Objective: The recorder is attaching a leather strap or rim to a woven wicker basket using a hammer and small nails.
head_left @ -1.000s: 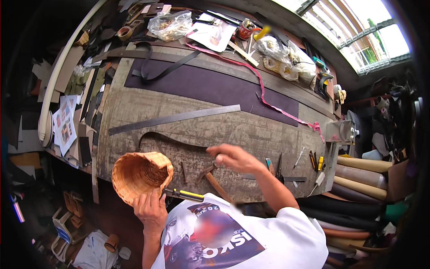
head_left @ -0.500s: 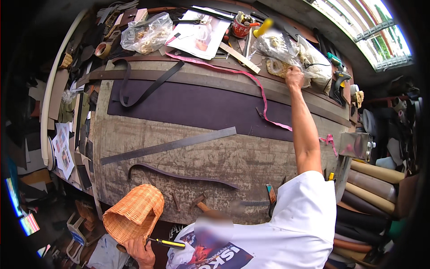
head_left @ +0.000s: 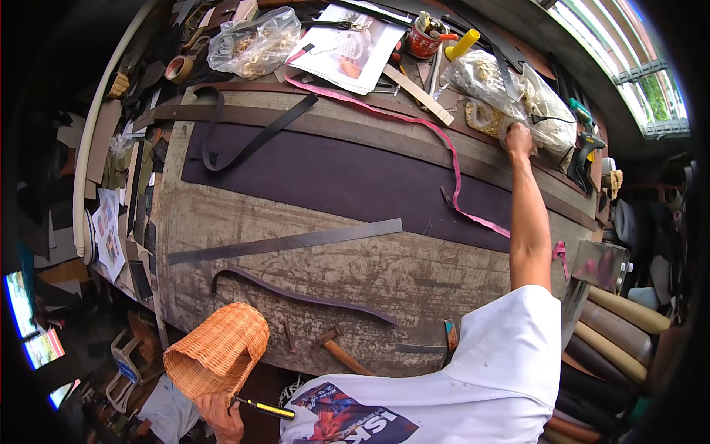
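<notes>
The wicker basket [head_left: 222, 342] is honey-orange, tightly woven and rounded at its closed end, with a dark hollow showing at the mouth. It sits just ahead of the left hand [head_left: 220, 416], whose fingers are curled around the rim. Its long axis slants forward and rightward: the closed end points away from that hand toward the tabletop [head_left: 436, 277], and the mouth faces back and left. One tool with a yellow-and-black handle [head_left: 271, 409] juts rightward from the same hand. The right hand [head_left: 519, 139] is stretched far forward, fingers bunched against plastic; whether they grip anything cannot be told. Around it are two plastic bags [head_left: 479, 76] and one cream coil [head_left: 484, 118], just to its left. Between the hands lie one hammer [head_left: 345, 355], one metal ruler [head_left: 288, 241] and one curved dark strip [head_left: 310, 297].
</notes>
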A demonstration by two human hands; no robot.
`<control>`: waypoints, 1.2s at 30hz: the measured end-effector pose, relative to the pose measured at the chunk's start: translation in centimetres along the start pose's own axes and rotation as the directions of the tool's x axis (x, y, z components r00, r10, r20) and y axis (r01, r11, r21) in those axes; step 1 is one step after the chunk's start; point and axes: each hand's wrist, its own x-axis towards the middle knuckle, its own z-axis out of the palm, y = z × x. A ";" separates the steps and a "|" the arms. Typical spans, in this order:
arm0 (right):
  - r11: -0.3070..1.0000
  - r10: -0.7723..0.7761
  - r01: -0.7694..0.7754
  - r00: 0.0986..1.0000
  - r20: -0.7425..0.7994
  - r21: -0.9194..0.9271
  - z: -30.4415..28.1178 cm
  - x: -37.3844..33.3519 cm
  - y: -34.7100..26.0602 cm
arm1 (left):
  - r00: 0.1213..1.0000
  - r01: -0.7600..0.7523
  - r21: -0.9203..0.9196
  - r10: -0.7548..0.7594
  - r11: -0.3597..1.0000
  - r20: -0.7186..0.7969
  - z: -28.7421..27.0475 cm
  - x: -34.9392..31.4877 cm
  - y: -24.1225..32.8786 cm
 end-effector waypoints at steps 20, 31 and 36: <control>0.100 -0.335 0.088 0.941 -0.049 0.991 -16.8 -33.6 -14.9 | 0.993 -0.077 -0.116 0.066 0.990 -0.096 -2.1 2.3 1.2; -0.008 -0.854 0.289 0.496 -0.157 0.957 -27.6 -59.3 -28.5 | 0.863 -0.414 -0.395 0.214 0.820 -0.458 1.0 0.8 -1.4; 0.091 -0.784 0.275 0.613 -0.102 0.957 -27.7 -63.1 -29.4 | 0.807 -0.495 -0.383 0.249 0.780 -0.536 1.9 -0.4 -1.8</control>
